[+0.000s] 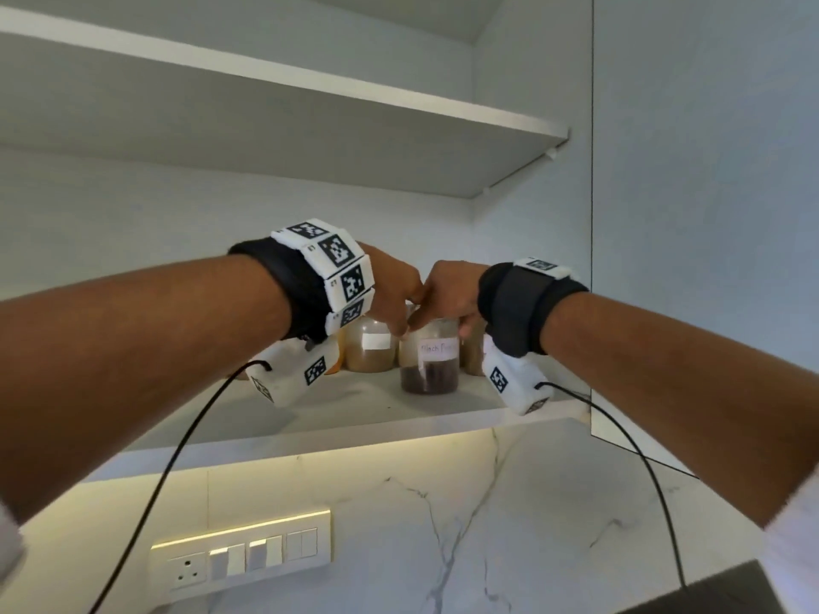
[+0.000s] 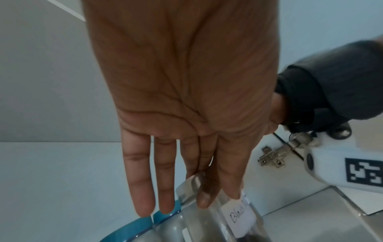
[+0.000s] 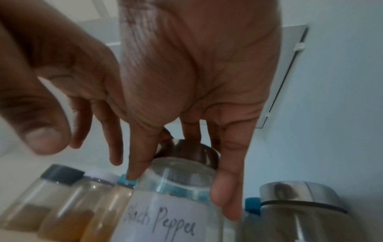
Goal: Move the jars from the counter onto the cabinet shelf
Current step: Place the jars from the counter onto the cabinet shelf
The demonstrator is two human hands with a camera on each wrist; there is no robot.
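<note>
Looks like a home kitchen: open white cabinet shelves [image 1: 283, 418], spice jars [image 3: 68, 211] lined up with a handwritten "Black Pepper" label [image 3: 165, 224], a marble-look backsplash [image 1: 443, 525] lit from under the cabinet, plus a wall switch panel [image 1: 241, 556].

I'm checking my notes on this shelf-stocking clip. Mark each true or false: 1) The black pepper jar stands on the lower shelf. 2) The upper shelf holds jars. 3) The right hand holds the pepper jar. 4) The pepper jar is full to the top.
1) True: the black pepper jar stands on the lower shelf.
2) False: the upper shelf shows no jars.
3) True: the right hand grips its top.
4) False: only its bottom part is filled.
</note>
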